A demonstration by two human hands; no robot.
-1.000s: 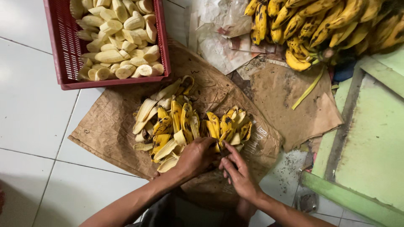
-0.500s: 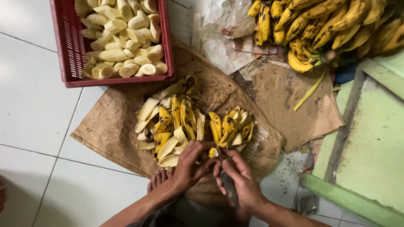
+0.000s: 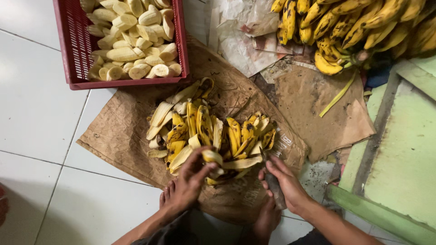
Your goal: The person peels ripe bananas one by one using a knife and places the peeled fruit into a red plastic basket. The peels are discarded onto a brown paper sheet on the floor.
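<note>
My left hand (image 3: pixel 188 181) grips a partly peeled banana (image 3: pixel 213 159) at the near edge of a heap of yellow banana peels (image 3: pixel 206 131). My right hand (image 3: pixel 286 183) holds a small knife (image 3: pixel 272 181), its blade pointing up toward the peels. The heap lies on brown paper (image 3: pixel 122 131) spread over the white tiled floor. A red plastic crate (image 3: pixel 179 50) at the top left is filled with peeled, cut banana pieces (image 3: pixel 131 36). My bare feet show under my hands.
Bunches of unpeeled yellow bananas (image 3: pixel 349 22) lie at the top right. Crumpled paper sheets (image 3: pixel 240 41) sit beside them. A green wooden frame (image 3: pixel 399 149) runs along the right. White floor tiles (image 3: pixel 41 113) are on the left.
My hands have separated: the left now holds a banana up at the peel heap, and the right has drawn back to the right with the knife.
</note>
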